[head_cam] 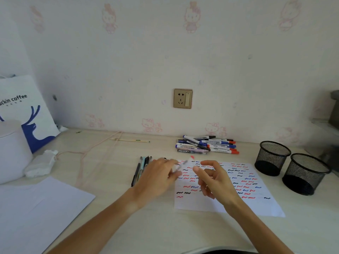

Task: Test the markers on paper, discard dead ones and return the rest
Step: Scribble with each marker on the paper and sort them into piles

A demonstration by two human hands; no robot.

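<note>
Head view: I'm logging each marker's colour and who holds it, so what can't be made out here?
- Marker: motion-blurred; only a red end shows, grip unclear.
- Left hand: fingers smeared.
- Mesh cups: insides too dark.
- Test paper: middle hidden behind right hand.
- Marker pile: labels too small.

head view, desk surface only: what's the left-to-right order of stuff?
coffee bag → crumpled tissue → chopsticks → row of pens → marker pile → two mesh pen cups

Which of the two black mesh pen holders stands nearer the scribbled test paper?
The left-hand black mesh pen holder, farther from the camera, is the nearer one: it stands just past the scribbled test paper's top right corner, while its twin stands farther right.
</note>
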